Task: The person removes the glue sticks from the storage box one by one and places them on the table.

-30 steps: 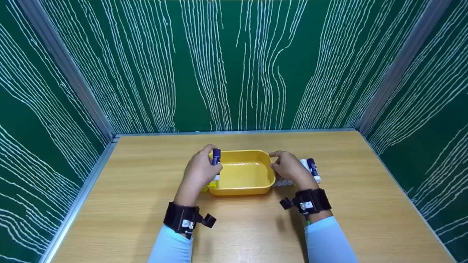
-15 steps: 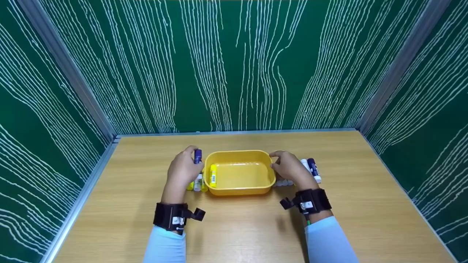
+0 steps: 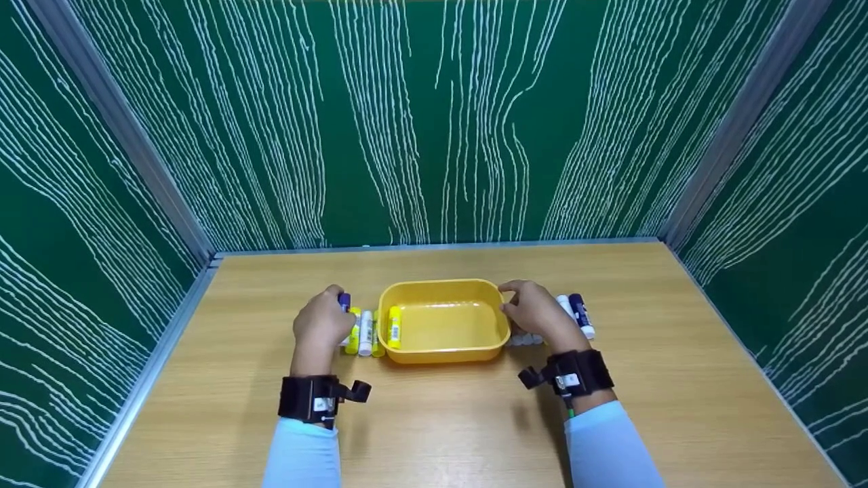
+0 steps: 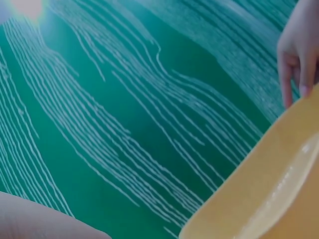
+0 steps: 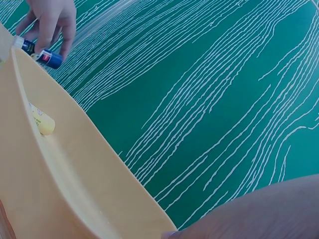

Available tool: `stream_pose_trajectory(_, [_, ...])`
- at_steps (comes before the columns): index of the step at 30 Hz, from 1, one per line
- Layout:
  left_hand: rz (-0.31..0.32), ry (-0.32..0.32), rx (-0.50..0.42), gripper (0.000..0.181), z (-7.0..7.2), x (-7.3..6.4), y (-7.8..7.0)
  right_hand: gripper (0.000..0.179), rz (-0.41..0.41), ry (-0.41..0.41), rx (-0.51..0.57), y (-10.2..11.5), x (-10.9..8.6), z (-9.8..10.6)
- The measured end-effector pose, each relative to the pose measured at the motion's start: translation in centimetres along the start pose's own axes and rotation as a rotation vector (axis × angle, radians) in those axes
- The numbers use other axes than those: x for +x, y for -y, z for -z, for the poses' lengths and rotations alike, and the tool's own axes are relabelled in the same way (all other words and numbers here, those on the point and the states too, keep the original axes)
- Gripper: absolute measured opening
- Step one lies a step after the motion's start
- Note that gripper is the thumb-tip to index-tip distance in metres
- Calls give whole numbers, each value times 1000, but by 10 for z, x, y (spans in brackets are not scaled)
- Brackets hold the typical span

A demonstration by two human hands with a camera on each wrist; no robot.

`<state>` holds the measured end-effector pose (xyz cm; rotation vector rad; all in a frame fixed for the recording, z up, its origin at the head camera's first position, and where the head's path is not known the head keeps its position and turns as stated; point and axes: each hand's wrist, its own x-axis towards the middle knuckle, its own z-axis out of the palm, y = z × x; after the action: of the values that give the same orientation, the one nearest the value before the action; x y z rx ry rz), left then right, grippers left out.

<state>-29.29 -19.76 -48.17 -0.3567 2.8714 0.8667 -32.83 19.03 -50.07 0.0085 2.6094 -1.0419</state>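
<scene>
My left hand (image 3: 324, 320) grips a purple-blue glue stick (image 3: 344, 301) with a white end, just left of the row of glue sticks. In the right wrist view this glue stick (image 5: 49, 58) lies level under the left fingers. My right hand (image 3: 539, 313) holds the right rim of a yellow plastic tub (image 3: 444, 354) with thumb and index finger. Inside the tub, by its left wall, lies a yellow glue stick (image 3: 395, 327). Between left hand and tub lie a white glue stick (image 3: 365, 333) and yellow ones (image 3: 352, 335), partly hidden.
Right of the tub, partly beneath the right hand, several white-capped sticks (image 3: 525, 339) lie in a row. A dark blue glue stick (image 3: 582, 315) and a white one (image 3: 564, 305) lie beyond. Green walls with white lines (image 3: 475, 135) enclose the wooden table (image 3: 447, 427).
My left hand has moved left from over the tub to beside the row, lowering the purple-blue glue stick. The yellow glue stick inside the tub has come into view. The right hand stays still.
</scene>
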Motion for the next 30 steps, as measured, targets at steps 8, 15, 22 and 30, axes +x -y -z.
stream_pose_trajectory(8, [41,29,69,70,-7,9,12,58,-15,7,10,1,-1,1])
stream_pose_trajectory(15, [73,65,125,68,-12,11,16,54,14,-6,-1,0,0,1])
stream_pose_trajectory(22, [89,89,122,67,-16,12,19,54,14,-17,-10,0,0,-1])
stream_pose_trajectory(30, [91,71,115,66,-20,14,17,54,-2,-11,-8,0,0,-1])
